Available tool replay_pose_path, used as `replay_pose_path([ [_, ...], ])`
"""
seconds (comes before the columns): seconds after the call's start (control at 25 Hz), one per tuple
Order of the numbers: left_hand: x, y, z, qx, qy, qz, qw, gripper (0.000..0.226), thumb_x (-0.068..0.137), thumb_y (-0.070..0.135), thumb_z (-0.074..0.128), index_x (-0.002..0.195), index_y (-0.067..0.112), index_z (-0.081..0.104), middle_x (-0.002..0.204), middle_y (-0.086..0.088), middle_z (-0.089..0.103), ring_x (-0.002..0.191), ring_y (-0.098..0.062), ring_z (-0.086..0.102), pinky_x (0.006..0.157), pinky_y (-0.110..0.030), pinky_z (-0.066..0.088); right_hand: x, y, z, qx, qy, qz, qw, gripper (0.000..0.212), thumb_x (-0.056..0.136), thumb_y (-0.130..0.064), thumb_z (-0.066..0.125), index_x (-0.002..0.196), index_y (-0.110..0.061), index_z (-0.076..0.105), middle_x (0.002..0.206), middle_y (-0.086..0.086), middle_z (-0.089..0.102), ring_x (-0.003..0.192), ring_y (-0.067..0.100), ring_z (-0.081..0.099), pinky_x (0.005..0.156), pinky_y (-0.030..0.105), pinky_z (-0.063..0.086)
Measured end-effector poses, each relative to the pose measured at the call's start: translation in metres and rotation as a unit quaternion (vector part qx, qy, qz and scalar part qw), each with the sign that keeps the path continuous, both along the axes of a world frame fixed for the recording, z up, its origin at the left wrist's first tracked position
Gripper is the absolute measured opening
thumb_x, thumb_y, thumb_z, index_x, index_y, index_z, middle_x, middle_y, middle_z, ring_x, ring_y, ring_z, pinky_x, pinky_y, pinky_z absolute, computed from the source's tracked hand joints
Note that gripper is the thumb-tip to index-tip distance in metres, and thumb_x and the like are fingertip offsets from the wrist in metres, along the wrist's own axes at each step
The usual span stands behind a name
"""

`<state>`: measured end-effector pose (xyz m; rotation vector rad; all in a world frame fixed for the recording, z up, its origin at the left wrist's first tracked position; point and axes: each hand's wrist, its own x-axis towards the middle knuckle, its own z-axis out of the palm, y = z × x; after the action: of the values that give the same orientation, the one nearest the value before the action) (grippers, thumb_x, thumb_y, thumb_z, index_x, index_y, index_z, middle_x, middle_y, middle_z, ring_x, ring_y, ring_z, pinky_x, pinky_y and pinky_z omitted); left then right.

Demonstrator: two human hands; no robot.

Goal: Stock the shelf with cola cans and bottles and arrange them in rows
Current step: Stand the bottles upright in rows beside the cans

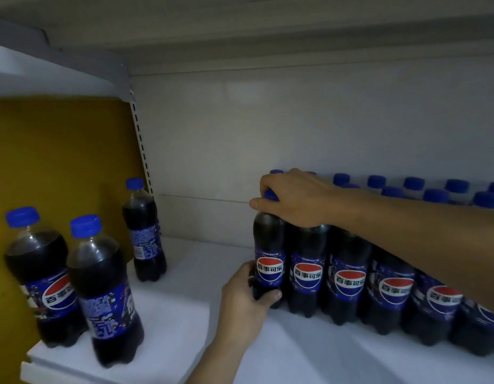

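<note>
Left: pair of loose bottles point(107, 295) stood near the shelf point(185, 314) edge, third bottle point(144, 231) farther back beside the yellow panel point(60, 162) | Centre: left hand point(246, 303) curled round the base of the end bottle point(269, 261), standing at the left end of the front row point(392, 286); right hand point(298, 200) gripped its cap from above | Right: row bottles touched, labels forward.

Dim, bluish indoor light; the picture is soft and slightly grainy. The white shelf point(171, 314) is brightest at front left, while the board overhead point(268, 29) sits in shadow. Small glints mark the left bottles point(101, 286). Wide-angle distortion bends the slotted upright point(142, 151) and darkens corners
</note>
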<state>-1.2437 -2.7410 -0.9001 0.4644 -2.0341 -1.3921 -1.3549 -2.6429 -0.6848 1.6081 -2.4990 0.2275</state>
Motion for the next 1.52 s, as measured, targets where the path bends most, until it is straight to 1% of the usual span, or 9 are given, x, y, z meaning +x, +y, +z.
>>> replay_pose_path([
  [0.2,0.002,0.002,-0.002,-0.031,-0.016,-0.021,0.999,0.06,0.081,0.014,0.084,0.126,0.043,0.056,0.118,0.025,0.069,0.111,0.006,0.063,0.096,-0.018,0.051,0.0,0.0,0.001,0.006,0.002,0.001,1.0,0.038,0.099,-0.063,0.041,0.102,-0.026,0.05,0.08,-0.006,0.051,0.071,0.008,0.05,0.06,0.029,0.041],
  [0.44,0.001,0.002,-0.002,-0.043,-0.03,-0.02,0.998,0.063,0.083,0.022,0.082,0.138,0.035,0.055,0.122,0.027,0.068,0.113,0.006,0.062,0.099,-0.025,0.052,0.004,0.005,-0.005,0.005,0.052,-0.008,0.999,0.039,0.1,-0.062,0.035,0.107,-0.026,0.051,0.084,-0.003,0.055,0.072,0.011,0.053,0.059,0.03,0.044],
  [0.68,0.002,0.006,-0.003,-0.046,-0.048,-0.023,0.997,0.062,0.087,0.031,0.077,0.143,0.031,0.048,0.128,0.018,0.065,0.118,-0.007,0.062,0.1,-0.029,0.051,0.012,0.016,-0.021,-0.102,0.158,0.008,0.982,0.043,0.099,-0.051,0.039,0.132,-0.024,0.046,0.118,0.003,0.057,0.111,0.023,0.05,0.092,0.047,0.044],
  [0.84,0.007,0.016,0.004,-0.033,-0.04,-0.03,0.998,0.061,0.089,0.028,0.076,0.139,0.037,0.045,0.134,0.019,0.06,0.122,-0.001,0.057,0.104,-0.03,0.049,0.036,0.025,-0.032,-0.152,0.193,0.034,0.969,0.042,0.095,-0.047,0.04,0.128,-0.024,0.051,0.119,0.002,0.056,0.118,0.024,0.046,0.094,0.046,0.04],
  [1.04,0.049,0.02,0.05,-0.11,0.004,0.04,0.993,0.071,0.094,0.041,0.066,0.155,0.023,0.034,0.153,0.01,0.046,0.138,-0.005,0.044,0.111,-0.033,0.044,0.074,0.011,-0.03,-0.138,0.121,0.084,0.979,0.037,0.098,-0.047,0.045,0.13,-0.029,0.048,0.123,-0.003,0.05,0.122,0.019,0.04,0.096,0.04,0.034],
  [1.2,0.121,0.007,0.088,-0.236,0.125,0.213,0.94,0.039,0.093,0.026,0.06,0.132,0.02,0.058,0.129,0.012,0.058,0.125,-0.003,0.052,0.101,-0.032,0.048,0.108,-0.023,-0.012,-0.207,-0.142,0.094,0.964,0.033,0.099,-0.048,0.049,0.129,-0.035,0.045,0.122,-0.006,0.051,0.116,0.013,0.048,0.094,0.036,0.042],
  [1.28,0.144,-0.003,0.088,-0.254,0.172,0.296,0.905,0.046,0.085,0.022,0.06,0.131,0.02,0.056,0.135,0.006,0.051,0.131,-0.011,0.046,0.104,-0.039,0.045,0.127,-0.051,-0.001,-0.21,-0.208,0.134,0.946,0.035,0.1,-0.046,0.051,0.132,-0.034,0.046,0.123,-0.005,0.055,0.11,0.013,0.056,0.09,0.033,0.049],
  [1.4,0.155,-0.018,0.078,-0.207,0.166,0.365,0.892,0.072,0.079,0.022,0.062,0.147,0.021,0.037,0.156,0.002,0.031,0.147,-0.014,0.03,0.111,-0.054,0.039,0.157,-0.091,0.005,-0.149,-0.224,0.233,0.934,0.042,0.103,-0.035,0.053,0.144,-0.032,0.044,0.134,-0.005,0.052,0.114,0.009,0.055,0.094,0.026,0.05],
  [1.52,0.152,-0.033,0.067,-0.082,0.106,0.355,0.925,0.098,0.08,0.018,0.074,0.156,0.034,0.014,0.16,0.007,0.026,0.148,-0.011,0.029,0.114,-0.055,0.038,0.169,-0.122,0.001,-0.054,-0.153,0.287,0.944,0.038,0.103,-0.027,0.053,0.14,-0.033,0.049,0.135,-0.005,0.05,0.119,0.012,0.052,0.097,0.029,0.046],
])
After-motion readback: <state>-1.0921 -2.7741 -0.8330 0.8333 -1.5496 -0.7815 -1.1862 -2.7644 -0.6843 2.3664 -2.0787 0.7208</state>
